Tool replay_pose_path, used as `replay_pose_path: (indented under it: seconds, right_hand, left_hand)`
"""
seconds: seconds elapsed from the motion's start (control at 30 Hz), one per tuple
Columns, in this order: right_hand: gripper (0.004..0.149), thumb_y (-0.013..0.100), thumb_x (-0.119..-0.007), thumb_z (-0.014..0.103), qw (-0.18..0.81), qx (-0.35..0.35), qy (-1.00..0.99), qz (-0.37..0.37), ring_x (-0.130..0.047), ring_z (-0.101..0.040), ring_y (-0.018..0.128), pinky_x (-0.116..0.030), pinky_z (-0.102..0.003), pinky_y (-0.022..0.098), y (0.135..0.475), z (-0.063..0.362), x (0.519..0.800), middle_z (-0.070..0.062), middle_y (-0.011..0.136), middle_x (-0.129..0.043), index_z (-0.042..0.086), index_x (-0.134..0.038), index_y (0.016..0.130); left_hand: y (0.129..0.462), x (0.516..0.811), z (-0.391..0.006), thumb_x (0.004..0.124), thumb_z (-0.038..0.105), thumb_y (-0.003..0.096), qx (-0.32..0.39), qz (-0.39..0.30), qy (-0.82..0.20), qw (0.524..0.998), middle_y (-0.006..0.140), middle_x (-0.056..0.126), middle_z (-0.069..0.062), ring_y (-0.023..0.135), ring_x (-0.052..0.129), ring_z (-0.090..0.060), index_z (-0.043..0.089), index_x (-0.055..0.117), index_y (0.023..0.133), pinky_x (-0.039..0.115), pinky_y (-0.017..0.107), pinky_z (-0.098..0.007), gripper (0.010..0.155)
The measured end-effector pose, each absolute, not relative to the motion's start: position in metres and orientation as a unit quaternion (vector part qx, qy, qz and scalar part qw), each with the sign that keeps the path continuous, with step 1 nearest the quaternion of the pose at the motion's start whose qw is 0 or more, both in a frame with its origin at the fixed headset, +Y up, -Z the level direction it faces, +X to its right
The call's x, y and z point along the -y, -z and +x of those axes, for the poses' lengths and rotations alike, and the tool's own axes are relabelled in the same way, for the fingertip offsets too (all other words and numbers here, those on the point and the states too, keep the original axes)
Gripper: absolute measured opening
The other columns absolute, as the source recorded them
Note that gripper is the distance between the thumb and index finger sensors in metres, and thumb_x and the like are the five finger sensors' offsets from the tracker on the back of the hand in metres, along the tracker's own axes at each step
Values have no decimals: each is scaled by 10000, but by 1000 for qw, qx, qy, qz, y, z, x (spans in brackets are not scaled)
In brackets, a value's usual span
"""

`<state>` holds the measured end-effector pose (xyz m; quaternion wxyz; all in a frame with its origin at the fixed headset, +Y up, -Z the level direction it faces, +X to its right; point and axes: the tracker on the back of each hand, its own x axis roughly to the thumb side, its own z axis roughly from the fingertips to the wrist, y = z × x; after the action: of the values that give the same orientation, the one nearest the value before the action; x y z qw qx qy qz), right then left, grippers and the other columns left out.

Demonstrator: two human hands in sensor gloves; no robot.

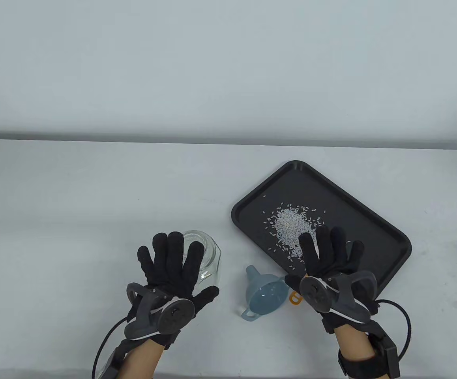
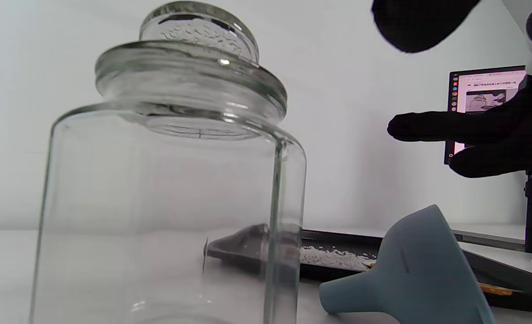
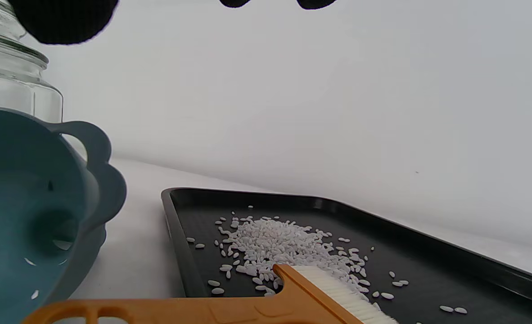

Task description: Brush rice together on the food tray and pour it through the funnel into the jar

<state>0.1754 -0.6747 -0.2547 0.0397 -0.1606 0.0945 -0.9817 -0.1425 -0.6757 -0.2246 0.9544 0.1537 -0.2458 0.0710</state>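
Note:
A black food tray lies at the right with a loose pile of white rice near its middle. My right hand hovers flat over the tray's near edge, fingers straight, holding nothing. Under it lies an orange brush with white bristles touching the rice; only its handle end shows from above. A blue funnel lies on its side between tray and jar. The glass jar stands with its glass lid on. My left hand is spread above it, holding nothing.
A few rice grains lie inside the funnel. A monitor on a stand is off to the right beyond the tray. The table's back edge meets a plain wall; bare tabletop stretches left and behind the jar.

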Motion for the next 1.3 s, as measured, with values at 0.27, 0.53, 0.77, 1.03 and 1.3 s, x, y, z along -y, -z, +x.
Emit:
replay_pose_path:
  seconds: [0.27,0.53,0.77,1.03,1.3]
  right_hand:
    - [922,473,-567,660,42,-87,982,-163,-215,-678,992,-171,-841,540,255,174,675,-327,1117,-179,80,-204,1091]
    - [922,474,-569,658,40,-85,982,-161,-218,-679,991,-171,-841,540,256,175,676,-326,1117,-181,77,-205,1091]
    - [923,474,-572,656,40,-82,983,-160,-214,-673,993,-170,-841,539,257,175,676,-327,1117,-182,76,-207,1091]
    - [923,471,-577,655,44,-79,982,-165,-221,-669,996,-171,-841,540,258,173,678,-325,1117,-189,75,-213,1091]
    - [924,472,-580,654,43,-77,983,-164,-226,-673,995,-171,-841,540,259,173,678,-324,1117,-192,74,-214,1091]
  left_hand:
    - [225,675,-143,569,638,528,244,155,-75,954,1123,62,-429,969,71,-779,58,114,1154,11,522,-872,967]
    - [225,675,-144,569,638,528,245,158,-80,953,1127,75,-427,974,84,-778,55,115,1154,18,525,-874,969]
    - [227,675,-145,567,637,530,245,160,-91,952,1126,84,-431,977,103,-777,55,118,1155,31,530,-876,964]
    - [243,675,-154,621,560,547,203,184,-238,932,1115,193,-439,972,209,-772,22,196,1152,110,560,-874,914]
    - [263,674,-158,664,530,547,165,172,-277,931,1105,296,-444,956,336,-765,-4,247,1146,175,581,-872,904]
